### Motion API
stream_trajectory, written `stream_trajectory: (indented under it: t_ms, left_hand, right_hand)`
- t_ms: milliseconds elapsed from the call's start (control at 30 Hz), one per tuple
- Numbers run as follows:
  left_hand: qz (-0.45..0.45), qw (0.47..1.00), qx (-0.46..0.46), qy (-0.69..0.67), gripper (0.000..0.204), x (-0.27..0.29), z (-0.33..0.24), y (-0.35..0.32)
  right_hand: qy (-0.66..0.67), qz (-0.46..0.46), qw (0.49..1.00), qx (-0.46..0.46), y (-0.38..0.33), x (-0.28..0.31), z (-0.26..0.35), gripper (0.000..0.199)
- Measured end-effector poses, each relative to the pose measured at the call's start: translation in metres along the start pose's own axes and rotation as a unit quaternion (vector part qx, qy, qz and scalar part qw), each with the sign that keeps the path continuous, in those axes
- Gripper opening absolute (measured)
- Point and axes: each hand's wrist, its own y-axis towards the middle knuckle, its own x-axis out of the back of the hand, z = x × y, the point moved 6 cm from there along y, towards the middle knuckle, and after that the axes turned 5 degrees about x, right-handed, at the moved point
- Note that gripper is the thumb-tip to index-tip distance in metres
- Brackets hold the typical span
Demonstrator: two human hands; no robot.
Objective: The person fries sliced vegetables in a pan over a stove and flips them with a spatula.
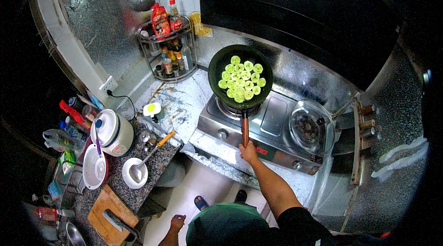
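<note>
The right hand (pixel 248 152) sits at the end of the handle of the pan (pixel 240 76), which rests on the stove's (pixel 272 126) left burner beyond it, slices (pixel 241 80) inside. Right of that hand lies a glass lid (pixel 311 127) on the other burner. Left of it on the worktop (pixel 124 172): ladle (pixel 146 157) on a plate (pixel 134 173), rice cooker (pixel 113 131), and a cutting board (pixel 108 213) beside the left hand (pixel 177 222), hanging low.

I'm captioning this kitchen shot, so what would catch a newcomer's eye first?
The black pan of bright green slices on the left burner of the steel stove, its handle gripped by the right hand. Next, the white rice cooker on the left counter.
</note>
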Motion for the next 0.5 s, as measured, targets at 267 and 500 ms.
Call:
stream_trajectory:
  t_ms: [267, 500]
  left_hand:
    - [-0.071, 0.991, -0.024, 0.111, 0.035, -0.012, -0.037, -0.029]
    - [-0.072, 0.992, -0.010, 0.107, 0.034, -0.007, -0.018, -0.021]
  right_hand:
    - [-0.013, -0.033, 0.997, 0.071, 0.021, -0.012, -0.041, 0.031]
    - [0.007, -0.008, 0.999, 0.045, 0.012, -0.008, -0.025, 0.032]
